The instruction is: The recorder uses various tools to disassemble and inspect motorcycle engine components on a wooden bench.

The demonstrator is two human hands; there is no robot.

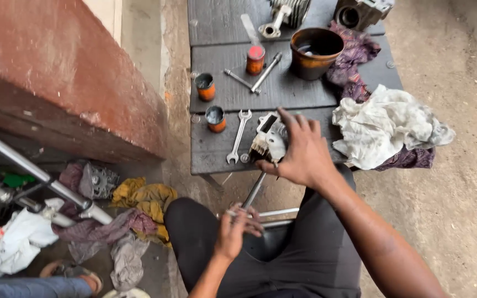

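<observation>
While the metal part (269, 140) is gripped by the right hand (299, 152) at the worktop (282, 91) edge, a thin rod (254, 190) runs down-left from it. The left hand (236, 229), nearer the rod's low end, is closed on smth thin; what exactly, cannot be told.

Wall: red-brown plastered ledge (67, 77), upper left.
Floor: bare grey concrete (459, 182), right side.
Furniture: dark plank bench (216, 22), top centre.
Light: daylight.
</observation>
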